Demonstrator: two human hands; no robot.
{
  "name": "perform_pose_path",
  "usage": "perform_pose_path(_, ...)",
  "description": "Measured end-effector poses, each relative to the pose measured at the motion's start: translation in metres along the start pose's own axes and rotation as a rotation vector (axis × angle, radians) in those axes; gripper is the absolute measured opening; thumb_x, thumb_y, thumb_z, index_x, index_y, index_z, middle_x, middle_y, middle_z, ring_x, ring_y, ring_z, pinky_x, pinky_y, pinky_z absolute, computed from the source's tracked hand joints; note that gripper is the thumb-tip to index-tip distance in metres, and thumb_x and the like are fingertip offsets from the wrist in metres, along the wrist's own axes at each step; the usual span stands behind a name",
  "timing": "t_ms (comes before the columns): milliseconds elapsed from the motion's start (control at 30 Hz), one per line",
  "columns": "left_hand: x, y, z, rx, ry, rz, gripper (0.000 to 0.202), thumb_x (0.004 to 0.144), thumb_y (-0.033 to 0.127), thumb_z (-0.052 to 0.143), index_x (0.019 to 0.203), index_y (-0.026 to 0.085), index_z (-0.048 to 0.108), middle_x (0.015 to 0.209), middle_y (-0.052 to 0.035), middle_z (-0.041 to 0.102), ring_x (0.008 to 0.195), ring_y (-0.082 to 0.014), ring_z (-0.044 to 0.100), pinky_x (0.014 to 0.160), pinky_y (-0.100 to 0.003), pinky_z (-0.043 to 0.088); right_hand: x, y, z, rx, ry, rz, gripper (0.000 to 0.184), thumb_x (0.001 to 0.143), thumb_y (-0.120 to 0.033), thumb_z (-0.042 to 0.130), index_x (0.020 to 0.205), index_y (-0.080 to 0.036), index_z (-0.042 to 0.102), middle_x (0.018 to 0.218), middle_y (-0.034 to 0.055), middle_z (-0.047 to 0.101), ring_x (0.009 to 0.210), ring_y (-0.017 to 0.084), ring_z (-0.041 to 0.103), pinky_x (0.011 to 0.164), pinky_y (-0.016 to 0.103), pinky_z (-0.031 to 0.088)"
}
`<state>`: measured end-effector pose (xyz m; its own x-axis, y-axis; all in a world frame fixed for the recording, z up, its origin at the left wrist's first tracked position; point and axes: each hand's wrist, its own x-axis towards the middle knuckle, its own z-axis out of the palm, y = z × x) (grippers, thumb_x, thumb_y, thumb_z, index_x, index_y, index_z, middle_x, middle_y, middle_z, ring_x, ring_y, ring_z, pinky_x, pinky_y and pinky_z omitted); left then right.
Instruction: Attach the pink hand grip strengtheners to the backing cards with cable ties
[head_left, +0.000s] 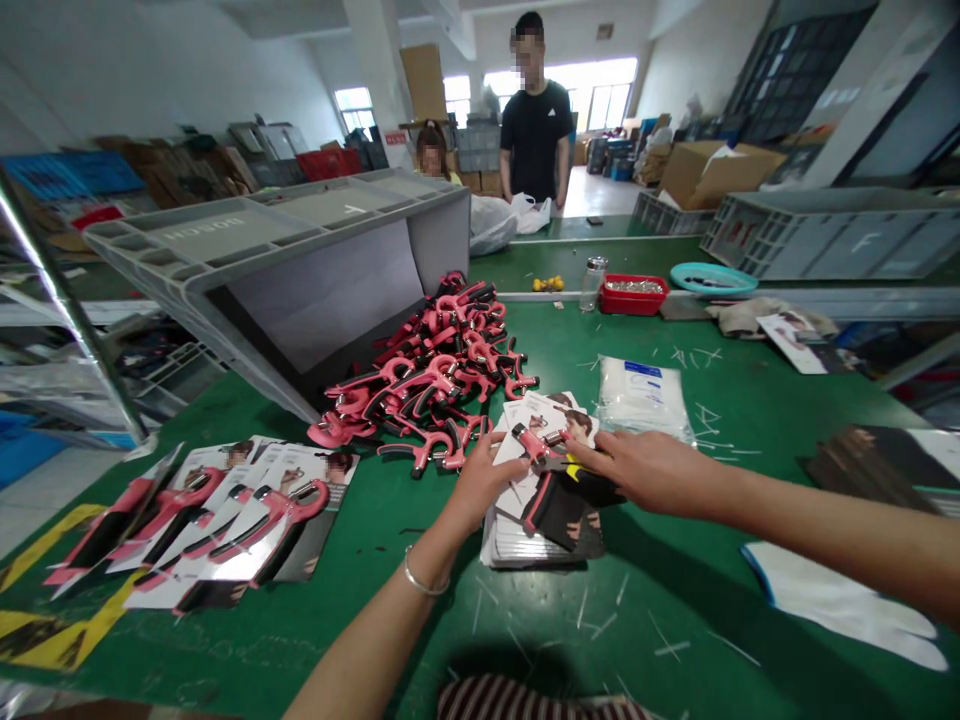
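A pink and black hand grip strengthener [534, 445] lies on a stack of printed cards [517, 535] in front of me. My left hand [484, 478] is closed on its left side, fingers on the grip and the top card. My right hand [611, 465] is wrapped round pliers [576, 472] with black and yellow handles, their jaws against the grip strengthener. The palm hides most of the handles. Behind the stack, a pile of pink and black grip strengtheners [442, 360] spills from a tipped grey crate [300, 215].
To the left lie several cards with grip strengtheners [247, 520] on them. A bag of white strips [645, 395], a red tray [634, 295], a glass jar [592, 285] and a white glove [847, 600] are on the green table [420, 640]. A person [536, 130] stands beyond.
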<state>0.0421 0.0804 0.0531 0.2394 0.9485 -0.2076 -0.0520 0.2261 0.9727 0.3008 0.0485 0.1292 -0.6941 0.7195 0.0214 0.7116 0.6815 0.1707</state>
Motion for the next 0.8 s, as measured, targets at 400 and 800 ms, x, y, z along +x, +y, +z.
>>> perform_pose_path(400,-0.014,0.021,0.025,-0.202,0.43,0.355,0.043,0.092,0.031,0.052,0.132,0.026,0.039,0.14,-0.0069,0.052,0.128,-0.0198,0.052,0.103,-0.039,0.047,-0.005,-0.069,0.014,0.193,0.193,0.292,0.074,0.09,-0.017,0.048,0.156,-0.024,0.015,0.133,0.0168,0.052,0.106,0.031,0.054,0.087,0.046,0.048)
perform_pose_path(800,-0.022,0.018,0.038,0.001,0.498,0.433,0.043,0.096,0.031,0.047,0.136,0.026,0.032,0.147,-0.0076,0.044,0.14,-0.0176,0.039,0.111,-0.035,0.04,0.008,-0.087,0.03,0.246,0.251,0.398,0.07,0.096,-0.025,0.046,0.157,-0.024,0.012,0.138,0.0191,0.05,0.113,0.035,0.054,0.088,0.053,0.048)
